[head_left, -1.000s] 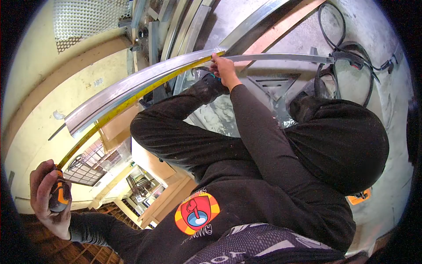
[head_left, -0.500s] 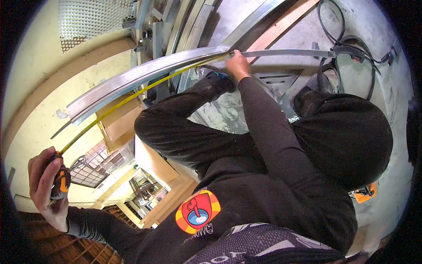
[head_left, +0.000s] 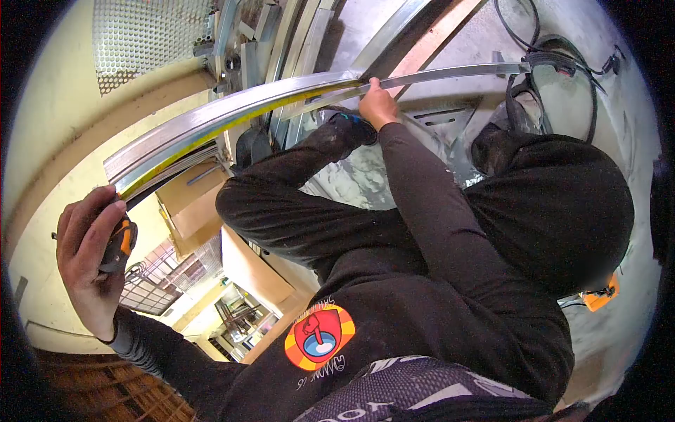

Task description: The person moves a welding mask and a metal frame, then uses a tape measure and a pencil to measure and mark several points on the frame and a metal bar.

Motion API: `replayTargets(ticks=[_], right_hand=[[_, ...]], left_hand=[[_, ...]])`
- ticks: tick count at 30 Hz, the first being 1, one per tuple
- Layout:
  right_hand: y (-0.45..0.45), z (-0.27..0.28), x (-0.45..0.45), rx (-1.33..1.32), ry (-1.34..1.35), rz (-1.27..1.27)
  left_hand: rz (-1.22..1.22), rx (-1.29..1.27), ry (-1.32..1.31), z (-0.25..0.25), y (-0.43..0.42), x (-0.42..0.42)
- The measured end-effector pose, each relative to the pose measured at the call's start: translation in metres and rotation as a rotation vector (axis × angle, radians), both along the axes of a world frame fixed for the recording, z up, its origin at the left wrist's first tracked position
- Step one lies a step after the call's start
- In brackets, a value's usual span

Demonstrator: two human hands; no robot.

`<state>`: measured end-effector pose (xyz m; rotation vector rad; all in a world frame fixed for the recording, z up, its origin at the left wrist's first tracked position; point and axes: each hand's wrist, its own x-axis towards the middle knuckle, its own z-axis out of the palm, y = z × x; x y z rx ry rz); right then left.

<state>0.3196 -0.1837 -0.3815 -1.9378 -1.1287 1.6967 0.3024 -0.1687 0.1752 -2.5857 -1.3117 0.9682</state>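
Note:
My left hand (head_left: 91,246) is wrapped round a black and orange tape measure (head_left: 118,246) at the left, by the near end of a long silver metal bar (head_left: 232,112). The yellow tape blade (head_left: 232,125) runs out along the bar's lower edge. Farther along, my right hand (head_left: 380,105) has its fingers closed on the far stretch of the blade at the bar. Its fingertips partly hide the tape's end. From there a thinner metal strip (head_left: 457,74) reaches to the right.
Several metal profiles (head_left: 288,42) lean behind the bar, near a perforated sheet (head_left: 151,42). Black cables (head_left: 562,63) lie on the grey floor at upper right. My bent leg (head_left: 281,183) is below the bar. An orange tool part (head_left: 601,294) shows at lower right.
My left hand with the tape measure has moved up and right, to the bar's end. The blade now lies against the bar instead of hanging below it. The right hand stays nearly in place.

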Motion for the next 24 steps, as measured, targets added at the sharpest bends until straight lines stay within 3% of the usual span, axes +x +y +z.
replayTargets(ticks=[5,21,23,24], right_hand=[[-0.005,-0.007,-0.004,0.105,-0.022,-0.026],[-0.005,-0.008,-0.019,0.087,0.05,0.012],[0.001,-0.026,-0.036,0.107,0.163,-0.213],[0.007,-0.032,-0.04,0.174,0.175,-0.185]], left_hand=[[-0.023,0.05,0.023,0.002,-0.005,-0.014],[0.021,0.091,0.013,0.0,-0.013,-0.019],[-0.02,0.049,0.009,0.007,-0.012,-0.016],[-0.014,0.051,-0.031,0.011,-0.014,-0.016]])
